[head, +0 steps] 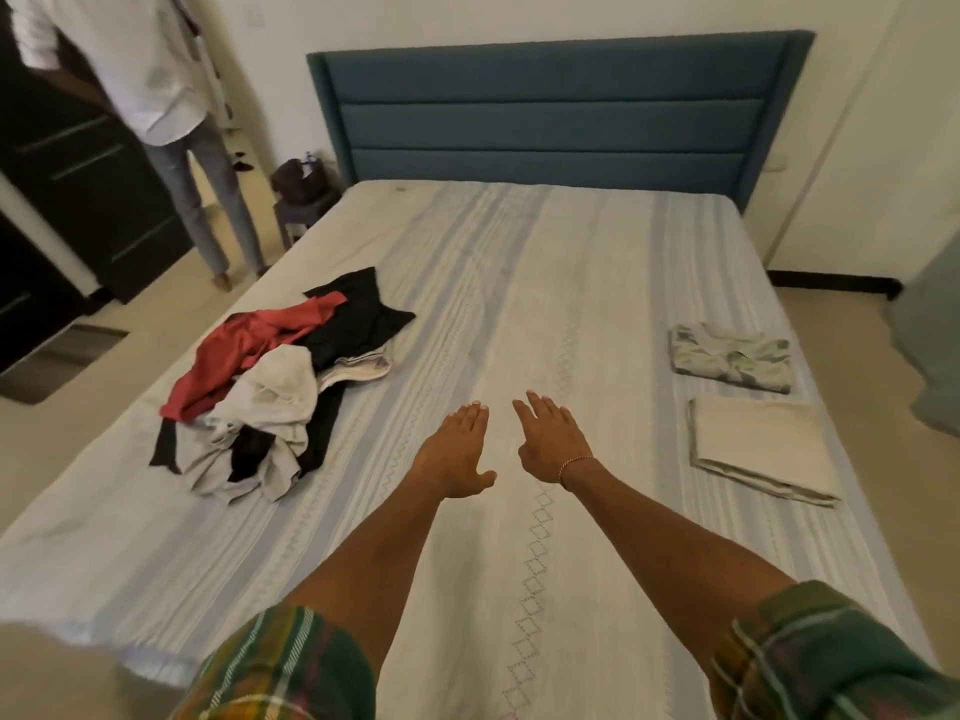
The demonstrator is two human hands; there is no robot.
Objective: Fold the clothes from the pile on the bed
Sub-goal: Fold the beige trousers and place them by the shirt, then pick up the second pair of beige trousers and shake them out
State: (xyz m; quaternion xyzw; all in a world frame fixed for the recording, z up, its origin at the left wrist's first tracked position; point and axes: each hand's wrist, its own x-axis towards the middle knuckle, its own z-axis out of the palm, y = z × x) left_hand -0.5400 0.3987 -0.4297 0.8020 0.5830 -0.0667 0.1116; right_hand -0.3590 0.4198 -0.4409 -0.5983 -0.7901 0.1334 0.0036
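A loose pile of clothes (275, 387) lies on the left half of the bed (519, 283): a red garment, black pieces and a cream one tangled together. My left hand (460, 452) and my right hand (550, 439) reach out side by side over the middle of the striped sheet, palms down, fingers straight, holding nothing. Both hands are to the right of the pile and apart from it. On the right side of the bed lie a folded patterned garment (730, 358) and, nearer to me, a folded cream cloth (761, 452).
A blue padded headboard (556, 111) stands at the far end. Another person (171, 122) stands on the floor at the left beside a dark wardrobe (67, 163). A dark bag sits on a small stool (304, 192) by the bed's far left corner.
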